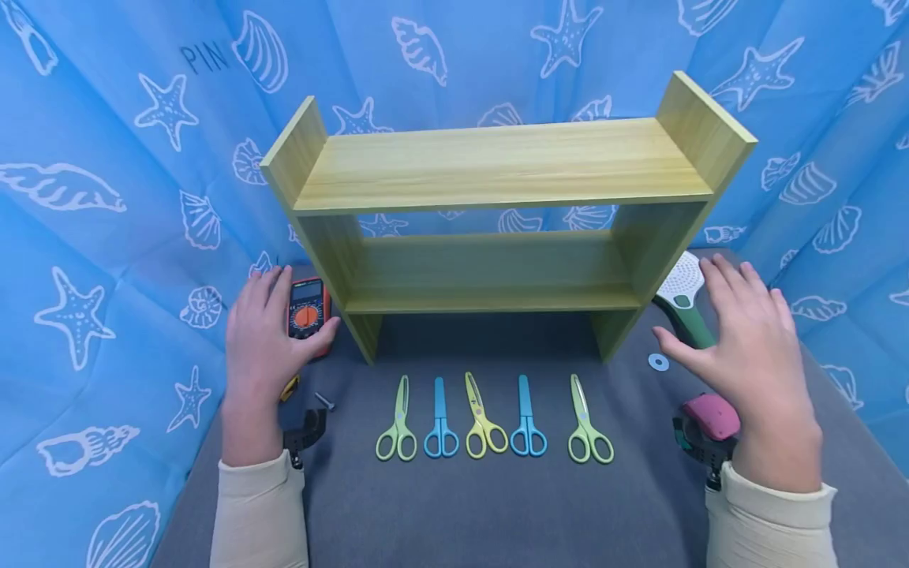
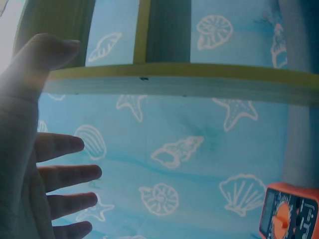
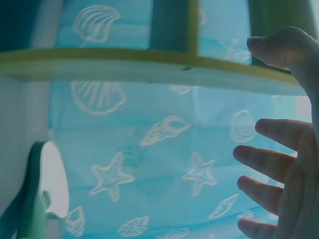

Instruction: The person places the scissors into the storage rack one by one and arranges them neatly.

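Note:
A two-tier light wooden shelf [image 1: 504, 162] stands between my hands. Beside its left panel my left hand [image 1: 259, 339] is held with fingers spread, its thumb overlapping a multimeter [image 1: 307, 293] with an orange dial. In the left wrist view, the left thumb [image 2: 52, 52] and fingers show with nothing between them. To the right of the shelf, my right hand [image 1: 753, 359] is also spread and holds nothing. Its thumb reaches over the green handle of a skimmer [image 1: 682, 280] with a white perforated head. The right fingers [image 3: 266, 159] are apart from the shelf panel.
In front of the shelf lie several scissors in a row: green [image 1: 396, 434], blue [image 1: 440, 430], yellow [image 1: 484, 426], blue [image 1: 526, 430] and green [image 1: 586, 434]. A screw [image 1: 324, 401] lies at left; a washer [image 1: 652, 360] and a pink rounded object [image 1: 712, 416] at right. A blue patterned curtain [image 1: 142, 260] hangs behind.

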A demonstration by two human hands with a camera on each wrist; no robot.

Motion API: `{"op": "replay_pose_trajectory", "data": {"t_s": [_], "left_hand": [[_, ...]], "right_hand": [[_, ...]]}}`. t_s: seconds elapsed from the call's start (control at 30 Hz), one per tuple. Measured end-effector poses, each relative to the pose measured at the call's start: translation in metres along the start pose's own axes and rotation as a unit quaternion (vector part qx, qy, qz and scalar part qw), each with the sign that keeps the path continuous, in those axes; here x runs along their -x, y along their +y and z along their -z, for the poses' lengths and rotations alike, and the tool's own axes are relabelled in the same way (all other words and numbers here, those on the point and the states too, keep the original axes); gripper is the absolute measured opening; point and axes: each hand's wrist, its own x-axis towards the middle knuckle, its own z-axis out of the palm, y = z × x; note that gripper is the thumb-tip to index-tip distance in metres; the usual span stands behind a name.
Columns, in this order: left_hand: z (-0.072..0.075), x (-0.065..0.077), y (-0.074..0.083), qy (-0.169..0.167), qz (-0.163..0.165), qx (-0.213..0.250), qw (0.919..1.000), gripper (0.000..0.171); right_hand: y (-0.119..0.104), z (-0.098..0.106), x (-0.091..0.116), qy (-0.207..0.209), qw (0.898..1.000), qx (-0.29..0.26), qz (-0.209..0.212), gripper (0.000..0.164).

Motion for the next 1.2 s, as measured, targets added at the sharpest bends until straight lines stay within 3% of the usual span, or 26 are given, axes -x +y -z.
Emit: {"op": "replay_pose_trajectory", "data": {"t_s": [0.27, 0.43, 0.6, 0.87, 1.07, 1.2], "left_hand": [[-0.003, 0.002, 0.012, 0.084, -0.007, 0.095, 0.9919, 0.072], [-0.01, 0.003, 0.022, 0.107, 0.013, 0.173, 0.979, 0.06], [-0.021, 0.001, 0.032, 0.108, 0.028, 0.228, 0.9671, 0.049], [-0.034, 0.004, 0.041, 0.098, 0.07, 0.254, 0.9597, 0.036], [-0.044, 0.004, 0.043, 0.103, 0.074, 0.241, 0.9623, 0.033], [-0.052, 0.004, 0.043, 0.108, 0.075, 0.224, 0.9657, 0.028]], "right_hand": [[-0.019, 0.019, 0.017, 0.052, 0.997, -0.031, 0.043, 0.099], [-0.031, 0.026, 0.025, 0.09, 0.991, -0.064, 0.074, 0.101], [-0.039, 0.026, 0.032, 0.106, 0.983, -0.117, 0.089, 0.095], [-0.049, 0.006, 0.055, 0.097, 0.977, -0.165, 0.09, 0.088], [-0.058, -0.01, 0.068, 0.062, 0.98, -0.174, 0.07, 0.091], [-0.059, -0.023, 0.075, 0.053, 0.973, -0.213, 0.075, 0.09]]}}
